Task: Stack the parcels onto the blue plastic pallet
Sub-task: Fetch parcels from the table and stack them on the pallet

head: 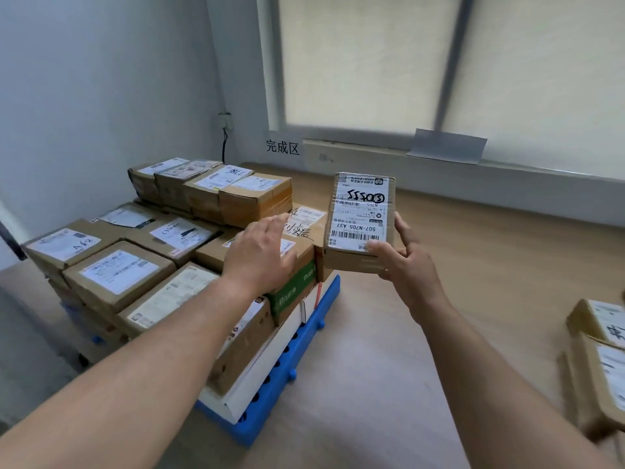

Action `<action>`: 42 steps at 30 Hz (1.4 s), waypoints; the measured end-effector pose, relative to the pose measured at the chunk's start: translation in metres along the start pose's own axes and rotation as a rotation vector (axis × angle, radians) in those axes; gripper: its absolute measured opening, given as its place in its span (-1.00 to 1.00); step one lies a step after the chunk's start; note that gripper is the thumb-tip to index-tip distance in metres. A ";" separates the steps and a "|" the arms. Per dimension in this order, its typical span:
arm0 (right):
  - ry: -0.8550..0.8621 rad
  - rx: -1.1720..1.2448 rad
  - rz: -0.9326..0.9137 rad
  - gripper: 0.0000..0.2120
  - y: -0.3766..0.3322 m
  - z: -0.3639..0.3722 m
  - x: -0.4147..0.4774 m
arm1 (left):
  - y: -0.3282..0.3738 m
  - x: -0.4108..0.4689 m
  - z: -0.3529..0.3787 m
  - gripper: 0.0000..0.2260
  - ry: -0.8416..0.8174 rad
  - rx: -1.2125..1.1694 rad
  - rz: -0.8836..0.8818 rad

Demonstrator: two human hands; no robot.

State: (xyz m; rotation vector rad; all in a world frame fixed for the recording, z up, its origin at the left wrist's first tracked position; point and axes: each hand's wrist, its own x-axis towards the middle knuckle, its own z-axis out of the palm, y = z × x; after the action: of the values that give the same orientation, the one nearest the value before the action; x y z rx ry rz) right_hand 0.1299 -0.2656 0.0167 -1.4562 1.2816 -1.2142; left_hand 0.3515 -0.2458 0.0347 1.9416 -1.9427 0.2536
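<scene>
**Item: small parcel** (360, 221). Brown carton, white shipping label uppermost. I have it in the right hand (406, 262), which grips the near end, thumb on the label face and fingers curled round the right edge and underside. It is held in the air just right of the left hand, above the pallet's far right corner.

**Handling, as I judge it:** light, since one hand carries it by one end without sag. Stiff board with square edges. The label is glossy and may slide under the thumb. Best taken across the short sides, not by the label.

**Item: left hand** (263, 252). Fingers straight and spread, palm down, holding nothing, over the top of the stacked parcels (121, 269). I cannot tell whether it touches them.

**Item: blue plastic pallet** (270, 411). Below both hands, loaded with cartons in layers. A higher row (236, 191) lies beyond the left hand.

**Item: waiting parcels** (598, 350). On the floor, well to the right of the right hand.

**Placement note:** the likeliest free spot looks to be the stack top just ahead of the left fingers.
</scene>
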 end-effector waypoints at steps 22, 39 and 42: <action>0.273 -0.121 0.226 -0.08 -0.039 0.166 0.095 | -0.154 0.142 0.021 -0.46 -0.129 -0.018 0.358; 0.286 -0.576 0.323 -0.67 -0.042 0.185 0.104 | -0.168 0.157 0.046 -0.51 -0.110 -0.134 0.412; 0.293 -0.588 0.317 -0.67 -0.043 0.185 0.105 | -0.168 0.157 0.043 -0.52 -0.115 -0.133 0.419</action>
State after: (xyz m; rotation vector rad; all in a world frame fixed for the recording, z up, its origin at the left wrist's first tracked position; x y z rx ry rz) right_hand 0.3210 -0.3657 0.0376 -1.4147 2.1120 -0.8943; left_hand 0.5158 -0.4118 0.0329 1.4816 -2.3652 0.1210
